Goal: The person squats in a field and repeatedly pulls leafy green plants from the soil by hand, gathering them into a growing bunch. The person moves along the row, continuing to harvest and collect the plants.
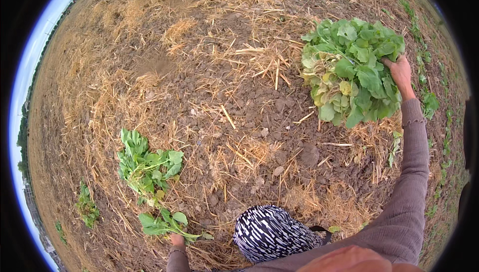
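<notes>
At the upper right, my right hand (399, 69) grips the side of a large bunch of leafy greens (359, 66), its fingers partly hidden among the leaves. Several leaves on the bunch's near left side are yellowed. I cannot tell whether its underside rests on the soil. Low on the left, my left hand (177, 239) is closed at the stems of a small leafy plant (159, 224), with its fingertips hidden. Just beyond that plant lies a smaller heap of greens (146, 165) on the ground.
Dry straw (258, 55) is strewn over brown cloddy soil (292, 107). Further left lie a small clump of greens (88, 206) and another one (60, 232). Rows of green plants (421, 53) run along the right. Black-and-white patterned cloth (275, 232) bulges at the bottom centre.
</notes>
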A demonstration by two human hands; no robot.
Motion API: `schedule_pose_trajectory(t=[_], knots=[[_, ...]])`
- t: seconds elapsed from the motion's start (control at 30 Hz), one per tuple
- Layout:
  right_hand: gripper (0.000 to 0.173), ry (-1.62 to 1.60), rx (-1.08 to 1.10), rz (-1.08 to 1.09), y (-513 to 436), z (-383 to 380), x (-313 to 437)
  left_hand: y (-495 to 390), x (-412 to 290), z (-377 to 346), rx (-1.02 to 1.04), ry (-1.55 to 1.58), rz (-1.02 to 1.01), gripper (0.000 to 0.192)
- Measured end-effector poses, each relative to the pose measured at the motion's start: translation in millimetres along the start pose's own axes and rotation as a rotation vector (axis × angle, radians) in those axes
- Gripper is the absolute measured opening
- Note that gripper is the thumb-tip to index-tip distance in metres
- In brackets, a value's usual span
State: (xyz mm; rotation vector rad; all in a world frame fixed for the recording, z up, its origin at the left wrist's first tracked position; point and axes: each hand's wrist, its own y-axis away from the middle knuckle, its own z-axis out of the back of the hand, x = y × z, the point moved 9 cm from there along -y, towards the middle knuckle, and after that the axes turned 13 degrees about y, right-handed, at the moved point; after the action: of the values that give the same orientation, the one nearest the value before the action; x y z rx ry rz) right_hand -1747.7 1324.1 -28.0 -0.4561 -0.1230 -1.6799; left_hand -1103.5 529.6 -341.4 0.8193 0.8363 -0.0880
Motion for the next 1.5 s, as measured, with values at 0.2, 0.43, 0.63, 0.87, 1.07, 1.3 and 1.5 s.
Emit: schedule_pose_trajectory(t=[0.2, 0.43, 0.63, 0.87, 1.07, 1.3, 1.5], knots=[[0.035, 0.665, 0.278, -0.005, 80, -58, -44, -40, 33, 19, 0.025, -0.043, 0.067, 0.038], [0.056, 0.754, -0.085, 0.157, 127, 3, 35, -37, 30, 10, 0.014, 0.05, 0.026, 0.038], [0.049, -0.759, 0.562, 0.094, 161, -155, 162, -31, 17, 3, 0.016, 0.08, 0.022, 0.039], [0.087, -1.49, 0.917, -0.447, 169, -365, 344, -28, 19, 0, 0.032, 0.103, 0.015, 0.04], [0.032, -1.923, 0.738, -0.083, 115, -184, 438, -11, 15, -1, 0.042, 0.159, 0.015, 0.042], [0.032, -1.747, 0.676, 0.425, 86, -58, 435, -1, 15, 8, -0.09, 0.097, 0.108, 0.038], [0.052, -1.581, 0.73, -0.709, 196, -312, 333, -21, 22, 8, 0.023, -0.011, -0.067, 0.042]])
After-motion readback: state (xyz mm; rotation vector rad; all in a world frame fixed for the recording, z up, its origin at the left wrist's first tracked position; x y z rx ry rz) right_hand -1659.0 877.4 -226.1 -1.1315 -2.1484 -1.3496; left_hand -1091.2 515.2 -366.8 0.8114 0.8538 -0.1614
